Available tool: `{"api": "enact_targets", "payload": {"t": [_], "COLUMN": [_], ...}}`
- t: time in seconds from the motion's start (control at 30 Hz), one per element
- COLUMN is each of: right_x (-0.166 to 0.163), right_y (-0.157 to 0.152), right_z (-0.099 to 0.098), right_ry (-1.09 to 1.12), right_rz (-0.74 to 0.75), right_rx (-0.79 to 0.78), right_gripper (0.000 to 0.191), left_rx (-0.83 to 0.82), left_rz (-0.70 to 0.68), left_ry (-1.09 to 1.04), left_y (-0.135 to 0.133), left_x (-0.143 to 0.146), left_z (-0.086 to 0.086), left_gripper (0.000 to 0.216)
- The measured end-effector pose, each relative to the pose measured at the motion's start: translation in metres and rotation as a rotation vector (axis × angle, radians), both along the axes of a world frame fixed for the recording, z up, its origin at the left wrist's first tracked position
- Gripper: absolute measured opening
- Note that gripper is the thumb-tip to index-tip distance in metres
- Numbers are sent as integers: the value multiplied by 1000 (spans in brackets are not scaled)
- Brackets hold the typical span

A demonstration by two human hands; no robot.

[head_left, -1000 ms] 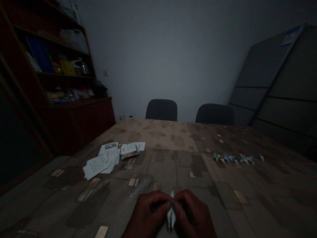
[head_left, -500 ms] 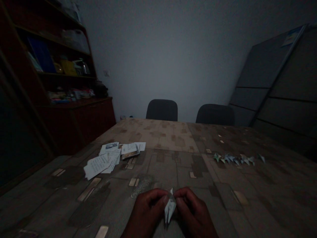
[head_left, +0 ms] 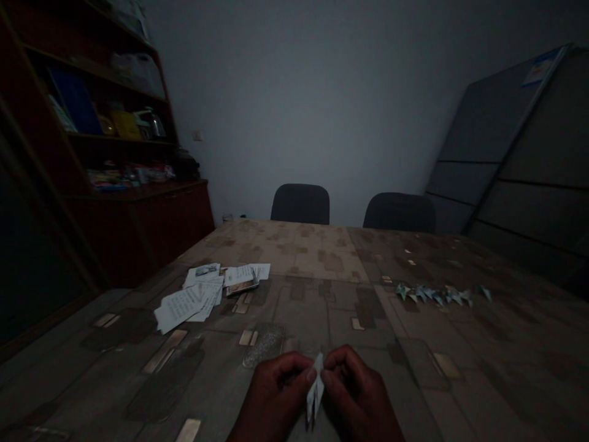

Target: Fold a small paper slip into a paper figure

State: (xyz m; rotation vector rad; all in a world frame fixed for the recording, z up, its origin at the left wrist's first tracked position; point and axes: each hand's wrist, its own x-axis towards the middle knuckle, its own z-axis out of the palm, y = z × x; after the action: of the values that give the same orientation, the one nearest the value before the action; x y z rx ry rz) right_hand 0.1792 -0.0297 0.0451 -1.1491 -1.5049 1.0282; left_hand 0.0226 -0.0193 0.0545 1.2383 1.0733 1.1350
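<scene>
A small pale piece of folded paper with narrow pointed ends is held upright between my two hands at the near side of the table. My left hand pinches its left side with thumb and index finger. From the other side, the thumb and index finger of my right hand grip it too. Far off to the right, a row of small folded paper figures lies on the patterned tablecloth. Their exact shape is hard to make out in the dim light.
Printed paper cards lie spread in a loose pile on the left of the table. Two dark chairs stand at the far edge. A wooden cabinet with loaded shelves is at the left, and a grey panelled unit at the right.
The folded paper has turned slightly between my fingers, its halves now closer together. Both hands keep their pinch and have barely moved.
</scene>
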Motion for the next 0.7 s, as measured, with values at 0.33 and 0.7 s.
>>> {"api": "enact_targets", "payload": {"t": [0.33, 0.7], "right_x": [3, 1], "right_y": [2, 3], "right_z": [-2, 0], "right_ry": [-51, -118], "right_rz": [76, 71], "right_rx": [-13, -10], "right_gripper": [24, 15], "left_rx": [-4, 21], "left_rz": [19, 123], "left_ry": [1, -61], "left_y": [2, -4], "left_x": [-2, 4], "left_z": [1, 8], "left_gripper": [22, 8]}}
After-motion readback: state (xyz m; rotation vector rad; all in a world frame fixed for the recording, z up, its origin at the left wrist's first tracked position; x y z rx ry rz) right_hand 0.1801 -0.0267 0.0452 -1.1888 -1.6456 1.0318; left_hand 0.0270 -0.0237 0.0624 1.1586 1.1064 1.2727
